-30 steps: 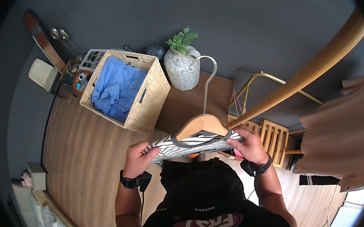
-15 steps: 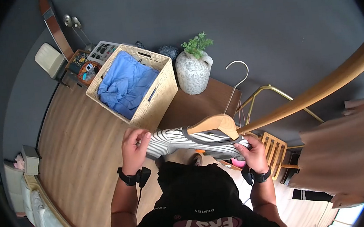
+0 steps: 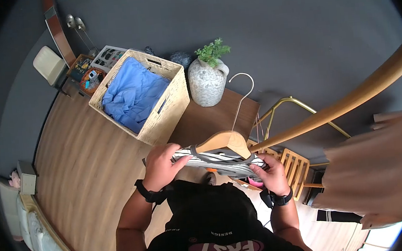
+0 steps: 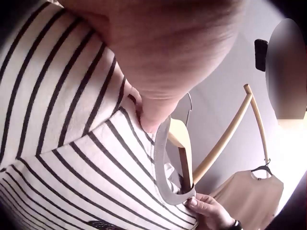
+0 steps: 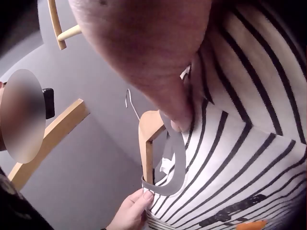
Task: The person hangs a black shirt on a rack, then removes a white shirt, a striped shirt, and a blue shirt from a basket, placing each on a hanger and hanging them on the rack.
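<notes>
A white shirt (image 3: 199, 160) with black stripes and a grey neckband hangs on a wooden hanger (image 3: 224, 140) in front of the person's body. The hanger's metal hook rises free above the collar. My left hand (image 3: 160, 167) grips the shirt at one shoulder, thumb pressed on the fabric beside the neckband, as the left wrist view shows. At the other shoulder my right hand (image 3: 273, 174) pinches the cloth between thumb and fingers. A dark print and an orange patch (image 5: 252, 225) show on the shirt front in the right wrist view. Inside the shirt, the hanger's arms are mostly hidden.
A woven basket (image 3: 175, 99) with blue cloth (image 3: 134, 95) stands on a brown table (image 3: 196, 121), beside a grey vase (image 3: 207, 84) holding a green plant. A wooden pole (image 3: 351, 98) slants across the right side. Beyond it hangs a tan garment (image 3: 371, 163).
My left hand first spread outward along the shirt, then came back in toward the collar and took a new grip. My right hand still holds its shoulder. The hanger tilted right, then partly back.
</notes>
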The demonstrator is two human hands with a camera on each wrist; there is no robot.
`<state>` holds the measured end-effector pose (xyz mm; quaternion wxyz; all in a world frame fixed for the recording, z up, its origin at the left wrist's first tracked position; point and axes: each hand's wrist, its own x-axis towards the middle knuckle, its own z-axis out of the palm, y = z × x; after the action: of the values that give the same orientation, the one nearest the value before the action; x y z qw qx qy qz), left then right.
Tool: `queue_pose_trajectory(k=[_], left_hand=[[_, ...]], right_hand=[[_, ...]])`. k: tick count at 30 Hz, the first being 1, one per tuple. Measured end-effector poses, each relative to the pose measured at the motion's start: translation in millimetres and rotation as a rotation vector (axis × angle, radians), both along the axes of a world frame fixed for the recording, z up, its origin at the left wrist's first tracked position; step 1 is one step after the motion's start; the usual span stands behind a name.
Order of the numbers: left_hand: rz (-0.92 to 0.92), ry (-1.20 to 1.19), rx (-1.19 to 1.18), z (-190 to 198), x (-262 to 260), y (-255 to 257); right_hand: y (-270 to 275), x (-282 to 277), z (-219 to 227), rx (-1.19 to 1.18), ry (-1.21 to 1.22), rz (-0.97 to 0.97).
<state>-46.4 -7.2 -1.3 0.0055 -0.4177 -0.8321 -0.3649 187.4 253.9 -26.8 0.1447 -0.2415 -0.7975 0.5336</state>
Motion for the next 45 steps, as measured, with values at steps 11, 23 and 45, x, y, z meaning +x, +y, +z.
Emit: queue_pose_trajectory(k=[11,23,45], left_hand=[[0.028,-0.128,0.118,-14.0,-3.8,-0.9],[-0.271,-0.234,0.062,-12.6,-34.0,26.9],[-0.644,-0.17,0.134,5.4,-72.7,47.9]], right_hand=[[0.5,23.7,-5.1,0.169,-0.117,-0.006],[-46.9,56.9,11.5,0.001,-0.048,-0.266],[-117.6,20.2,81.9,0.677,-0.126,-0.589]])
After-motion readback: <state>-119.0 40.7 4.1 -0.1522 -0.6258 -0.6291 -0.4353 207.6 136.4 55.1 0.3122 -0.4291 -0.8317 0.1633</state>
